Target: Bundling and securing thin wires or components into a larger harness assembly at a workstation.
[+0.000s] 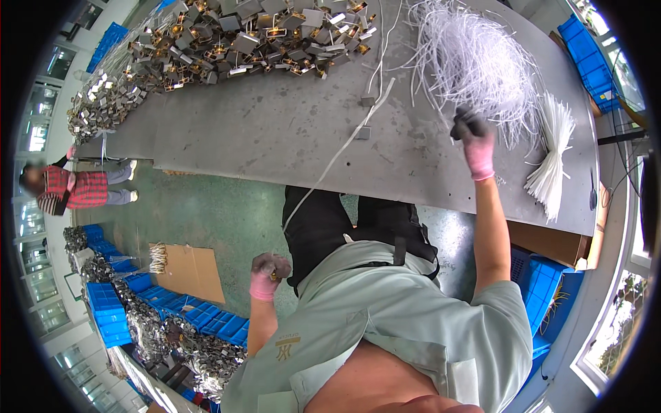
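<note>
— Over at the far left, what do you see?

— On the green floor, a person in a red checked top (72, 187) sits beside the long grey worktable (275, 138). Nearer, stacked blue plastic crates (110, 313) stand with heaps of small metal parts, and a flat sheet of brown cardboard (189, 272) lies just beside them.

— And the left hand?

— The left hand (267, 275), in a pink and grey glove, is closed into a fist near the body, gripping the end of a thin white cord (341, 151) that runs up across the table.

— What lies on the table?

— Along its far edge, a long heap of small grey and brass metal housings (227, 41). Two small grey blocks (363, 132) sit near the cord.

— The right hand?

— The right hand (474, 141), gloved the same, is raised over the table, fingers closed on strands of a loose tangle of white plastic ties (475, 62). Just right, a neat bundle of white ties (551, 158) lies on the table.
</note>
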`<action>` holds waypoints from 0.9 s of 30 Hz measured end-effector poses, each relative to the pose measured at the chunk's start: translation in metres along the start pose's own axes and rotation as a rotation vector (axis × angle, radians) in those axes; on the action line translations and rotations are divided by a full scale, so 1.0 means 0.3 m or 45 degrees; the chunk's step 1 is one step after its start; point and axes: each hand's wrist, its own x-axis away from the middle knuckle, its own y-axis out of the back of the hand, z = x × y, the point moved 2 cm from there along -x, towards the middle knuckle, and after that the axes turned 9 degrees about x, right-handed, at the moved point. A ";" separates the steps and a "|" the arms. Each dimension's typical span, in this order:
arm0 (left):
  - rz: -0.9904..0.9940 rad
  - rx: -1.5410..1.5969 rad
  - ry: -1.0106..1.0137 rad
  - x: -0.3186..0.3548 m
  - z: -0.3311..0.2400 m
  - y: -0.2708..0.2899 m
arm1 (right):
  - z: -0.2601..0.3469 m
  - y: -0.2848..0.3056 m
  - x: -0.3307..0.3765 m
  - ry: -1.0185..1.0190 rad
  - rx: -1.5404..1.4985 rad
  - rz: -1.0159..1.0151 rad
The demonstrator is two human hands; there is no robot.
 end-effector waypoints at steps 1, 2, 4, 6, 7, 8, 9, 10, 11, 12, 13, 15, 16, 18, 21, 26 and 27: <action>0.038 -0.010 0.003 -0.039 0.001 -0.028 | -0.060 -0.006 0.015 -0.048 -0.006 0.004; 0.075 -0.020 0.003 -0.070 0.002 -0.048 | -0.133 -0.023 0.027 -0.001 0.069 0.081; 0.107 -0.071 0.022 -0.106 0.003 -0.066 | -0.134 -0.035 0.034 0.015 0.382 0.145; 0.139 -0.123 0.047 -0.137 0.005 -0.083 | -0.117 -0.049 0.034 -0.029 0.385 0.122; 0.135 -0.161 0.077 -0.146 0.004 -0.092 | -0.102 -0.055 0.027 -0.054 0.084 0.008; 0.130 -0.199 0.106 -0.149 0.002 -0.098 | -0.088 -0.059 0.022 -0.076 -0.218 -0.106; 0.142 -0.206 0.114 -0.157 -0.001 -0.104 | -0.064 -0.064 0.013 -0.078 -0.221 -0.121; 0.065 -0.354 0.178 -0.158 -0.001 -0.102 | -0.044 -0.075 0.002 -0.202 -0.446 -0.086; -0.014 -0.503 0.239 -0.159 -0.001 -0.098 | -0.038 -0.082 -0.009 -0.325 -0.670 -0.048; -0.009 -0.509 0.240 -0.157 0.003 -0.093 | -0.035 -0.084 -0.023 -0.306 -0.725 -0.058; -0.076 -0.576 0.231 -0.156 0.010 -0.079 | -0.029 -0.084 -0.036 -0.304 -0.729 -0.064; -0.141 -0.645 0.222 -0.151 0.011 -0.068 | -0.016 -0.073 -0.059 -0.288 -0.843 -0.220; -0.154 -0.662 0.207 -0.148 0.010 -0.066 | -0.025 -0.065 -0.076 -0.227 -0.858 -0.215; -0.166 -0.679 0.192 -0.141 0.011 -0.058 | -0.010 -0.060 -0.095 -0.199 -0.824 -0.249; -0.189 -0.639 0.132 -0.137 0.015 -0.033 | 0.003 -0.056 -0.114 -0.147 -0.825 -0.273; -0.211 -0.609 0.106 -0.142 0.013 -0.013 | 0.032 -0.061 -0.120 -0.124 -0.765 -0.305; -0.213 -0.608 0.106 -0.141 0.013 -0.013 | 0.042 -0.066 -0.116 -0.125 -0.764 -0.304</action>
